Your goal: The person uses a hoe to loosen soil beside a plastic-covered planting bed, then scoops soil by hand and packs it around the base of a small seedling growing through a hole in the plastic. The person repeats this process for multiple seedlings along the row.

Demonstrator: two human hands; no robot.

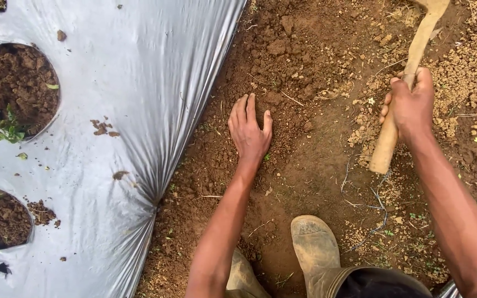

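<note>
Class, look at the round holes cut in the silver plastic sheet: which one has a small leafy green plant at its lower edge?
The upper hole: a leafy plant grows at its lower-left edge. The lower hole shows only a leaf tip.

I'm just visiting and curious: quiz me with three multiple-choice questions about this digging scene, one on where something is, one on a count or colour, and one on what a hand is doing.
1. Where does the silver plastic ground sheet lie?
A. Left of the bare soil
B. Right of the bare soil
C. Over the boots

2. How many round planting holes with soil show clearly in the sheet?
A. Two
B. Five
C. None

3. What is the right hand doing?
A. Resting flat on the sheet
B. Gripping the pale wooden tool handle
C. Holding a leaf

Answers:
1. A, the sheet covers the left side, brown loose soil to its right.
2. A, one upper hole and one lower.
3. B, its fingers wrap the handle, while the left hand presses open on the soil.
</note>
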